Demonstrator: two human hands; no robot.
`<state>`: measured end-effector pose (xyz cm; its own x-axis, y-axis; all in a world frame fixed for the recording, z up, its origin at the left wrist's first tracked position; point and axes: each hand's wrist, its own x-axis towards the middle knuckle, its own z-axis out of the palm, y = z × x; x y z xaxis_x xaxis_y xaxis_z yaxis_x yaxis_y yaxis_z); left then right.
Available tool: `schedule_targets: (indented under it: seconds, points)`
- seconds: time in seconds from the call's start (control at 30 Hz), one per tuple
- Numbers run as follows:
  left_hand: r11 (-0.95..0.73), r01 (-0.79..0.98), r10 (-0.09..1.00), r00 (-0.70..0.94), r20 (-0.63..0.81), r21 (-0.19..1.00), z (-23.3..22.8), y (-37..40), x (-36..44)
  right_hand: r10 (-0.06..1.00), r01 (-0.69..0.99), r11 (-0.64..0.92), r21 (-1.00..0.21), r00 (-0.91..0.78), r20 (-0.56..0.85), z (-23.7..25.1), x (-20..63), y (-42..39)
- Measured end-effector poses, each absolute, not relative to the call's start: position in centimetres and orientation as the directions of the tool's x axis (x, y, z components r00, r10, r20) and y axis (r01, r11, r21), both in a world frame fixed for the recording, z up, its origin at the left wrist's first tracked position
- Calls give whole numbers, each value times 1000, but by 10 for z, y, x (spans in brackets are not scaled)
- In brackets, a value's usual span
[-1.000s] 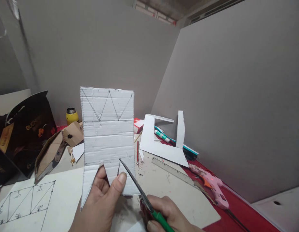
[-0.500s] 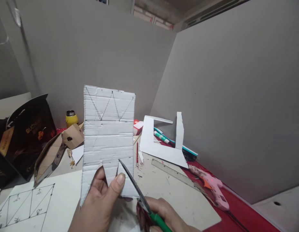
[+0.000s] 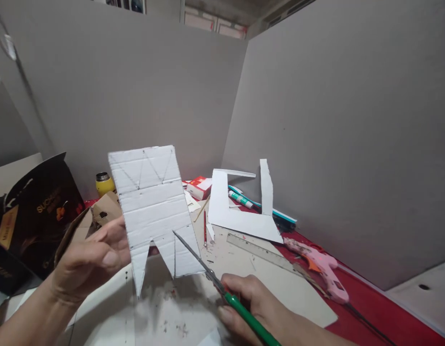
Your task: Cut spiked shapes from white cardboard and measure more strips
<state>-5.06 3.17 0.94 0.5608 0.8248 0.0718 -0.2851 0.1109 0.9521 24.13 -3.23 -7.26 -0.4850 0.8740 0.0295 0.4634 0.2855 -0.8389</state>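
Pinched between thumb and fingers, the white corrugated cardboard panel with pencilled zigzag lines (image 3: 152, 204) is held upright by its left edge in the left hand (image 3: 89, 259). Half a second ago that hand gripped the panel from below, thumb on the middle tab; now it has slid round to the side, and the panel has tilted, its top leaning left. The lower edge shows a deep V notch cut out, leaving a pointed tab on the left and a wider one on the right, so one cut looks finished and the piece appears turned for the next line.

Just right of the panel's lower edge, the green-handled steel scissors (image 3: 222, 288) are closed in the right hand (image 3: 258, 312), which is wrapped around the handle; the blade tip touches the right tab, much where it sat before.

Left of the panel stand a dark printed paper bag (image 3: 35, 211) and, behind the panel's left edge, a yellow lidded jar (image 3: 105, 183). Right of the panel, a white L-shaped cardboard offcut (image 3: 240, 211) leans near the grey partition, a clear plastic ruler (image 3: 261, 250) lies in front of it, and a pink glue gun (image 3: 323, 269) rests farther right on the red table (image 3: 352, 312).
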Motion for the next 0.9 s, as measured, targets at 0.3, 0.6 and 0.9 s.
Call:
schedule_targets:
  seconds: [0.3, 0.6, 0.9]
  points:
    - [-20, -122, 996, 84, 30, 992, 3, -3, 2, 825, 259, 208, -943, -564, 27, -62, 231, -38]
    - [39, -104, 993, 113, -27, 994, -1, -4, -2, 885, 303, 157, -940, -466, -3, -43, 228, -53]
    - [50, -100, 987, 157, -34, 994, 6, -7, 3, 839, 157, 144, -977, -543, 36, -61, 228, -43]
